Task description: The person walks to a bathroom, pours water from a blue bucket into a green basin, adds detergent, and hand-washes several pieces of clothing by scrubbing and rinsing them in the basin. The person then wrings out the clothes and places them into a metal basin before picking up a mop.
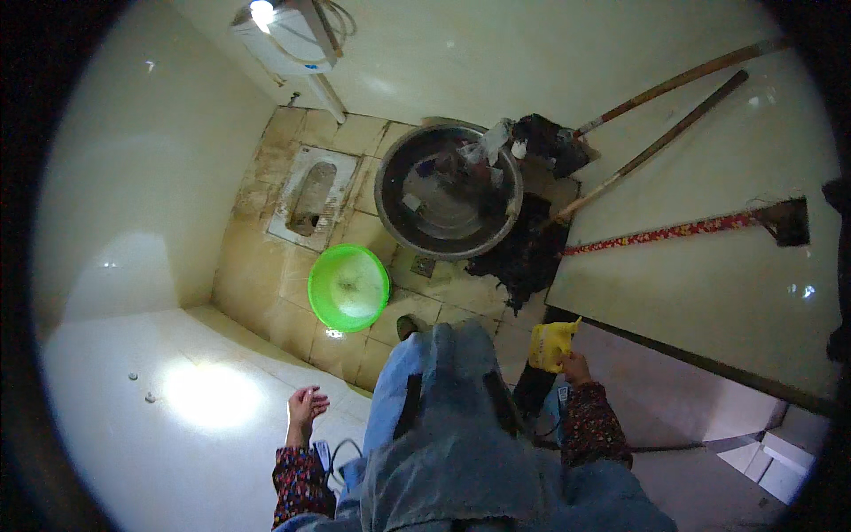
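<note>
My right hand grips a yellow packet that looks like soft plastic and bears writing. It is held low beside my right leg, by the dark edge of the doorway. On the other side, my left hand is raised with nothing in it, its fingers apart and slightly bent, in front of the pale wall. Ahead of me on the tiled floor stands a bright green plastic basin, with whitish, cloudy contents at its bottom. Behind it to the right, a large dark metal basin holds clear plastic and other items that are hard to make out.
A squat toilet is set in the floor at the far left. Dark mop heads lie right of the metal basin, their wooden handles leaning on the wall. A floor drain sits between the basins. A white wall-mounted box hangs above.
</note>
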Demonstrator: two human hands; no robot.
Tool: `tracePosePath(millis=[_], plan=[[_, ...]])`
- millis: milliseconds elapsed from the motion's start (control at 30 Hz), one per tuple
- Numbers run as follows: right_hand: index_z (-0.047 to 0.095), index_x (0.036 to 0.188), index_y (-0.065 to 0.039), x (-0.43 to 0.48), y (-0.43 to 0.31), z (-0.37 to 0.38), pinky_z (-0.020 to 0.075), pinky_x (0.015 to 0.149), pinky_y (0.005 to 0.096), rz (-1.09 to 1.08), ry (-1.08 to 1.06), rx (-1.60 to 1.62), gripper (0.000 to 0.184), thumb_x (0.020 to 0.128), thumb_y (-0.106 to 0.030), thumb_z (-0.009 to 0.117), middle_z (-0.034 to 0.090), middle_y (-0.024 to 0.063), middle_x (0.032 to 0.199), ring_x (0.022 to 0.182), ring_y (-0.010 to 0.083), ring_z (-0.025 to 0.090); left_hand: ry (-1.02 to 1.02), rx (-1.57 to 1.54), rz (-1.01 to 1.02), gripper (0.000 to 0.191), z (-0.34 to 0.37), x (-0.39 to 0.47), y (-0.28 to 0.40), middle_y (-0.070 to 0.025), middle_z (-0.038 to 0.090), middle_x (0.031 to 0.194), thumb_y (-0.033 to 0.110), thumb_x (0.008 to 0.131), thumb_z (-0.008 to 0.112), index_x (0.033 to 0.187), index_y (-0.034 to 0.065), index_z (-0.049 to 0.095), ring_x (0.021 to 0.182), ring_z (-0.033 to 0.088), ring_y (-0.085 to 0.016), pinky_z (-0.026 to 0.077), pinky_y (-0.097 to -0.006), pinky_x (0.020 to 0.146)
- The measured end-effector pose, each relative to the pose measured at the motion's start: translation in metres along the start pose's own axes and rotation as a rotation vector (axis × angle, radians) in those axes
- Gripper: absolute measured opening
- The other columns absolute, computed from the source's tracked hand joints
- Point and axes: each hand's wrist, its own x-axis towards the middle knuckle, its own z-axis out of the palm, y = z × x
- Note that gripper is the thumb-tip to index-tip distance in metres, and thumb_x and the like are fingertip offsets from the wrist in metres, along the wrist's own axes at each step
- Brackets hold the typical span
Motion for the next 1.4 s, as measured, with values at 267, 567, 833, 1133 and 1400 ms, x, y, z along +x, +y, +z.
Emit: tracePosePath(millis=[267,567,833,1133,1400], plan=[[0.065,0.095,-0.001,0.152,0.092,0.080,0.0465,0.068,0.0396,0.085,0.043,-0.250,0.040,0.094,-0.040,0.061,0.061,0.0075,0.076,0.071,0.0218,0.058,-0.093,0.431,-0.393,0.031,0.015,0.043,-0.037,-0.0141,0.069,0.083,0.026,0.098,0.059,0.113,-0.0017,0.060,0.075,0.070,-0.024,0.057,-0.0320,0.066],[0.060,0.118,-0.006,0.325,0.251,0.181,0.0485,0.078,0.0409,0.408,0.259,-0.370,0.033,0.096,-0.031,0.057,0.064,0.0125,0.097,0.087,0.0277,0.061,-0.088,0.562,-0.326,0.026,0.077,0.170,-0.036,-0.0092,0.068,0.083,0.019,0.100,0.056,0.114,-0.0027,0.061,0.075,0.067,-0.016,0.055,-0.0297,0.071],[0.061,0.114,-0.006,0.264,0.300,0.191,0.0509,0.079,0.0417,0.142,0.277,-0.074,0.028,0.099,-0.029,0.055,0.063,0.0117,0.098,0.087,0.0254,0.061,-0.230,0.463,-0.359,0.029,0.046,0.238,-0.077,-0.0097,0.067,0.095,0.021,0.102,0.054,0.121,-0.0009,0.058,0.082,0.065,-0.015,0.055,-0.0293,0.075],[0.062,0.110,-0.006,0.268,0.310,0.094,0.0532,0.076,0.0418,0.035,0.001,0.268,0.025,0.102,-0.029,0.055,0.063,0.0102,0.098,0.086,0.0221,0.061,0.353,0.139,-0.366,0.047,0.068,0.371,-0.160,-0.0163,0.062,0.108,0.027,0.097,0.061,0.128,-0.0056,0.048,0.079,0.066,-0.021,0.058,-0.0321,0.066],[0.058,0.120,-0.007,0.219,0.045,0.157,0.0543,0.070,0.0368,0.248,-0.124,-0.215,0.032,0.101,-0.033,0.057,0.060,0.0064,0.101,0.086,0.0173,0.061,0.561,-0.614,-0.372,0.028,0.077,0.428,-0.180,-0.0078,0.063,0.085,0.028,0.097,0.062,0.112,0.0046,0.056,0.059,0.058,-0.018,0.049,-0.0302,0.047]])
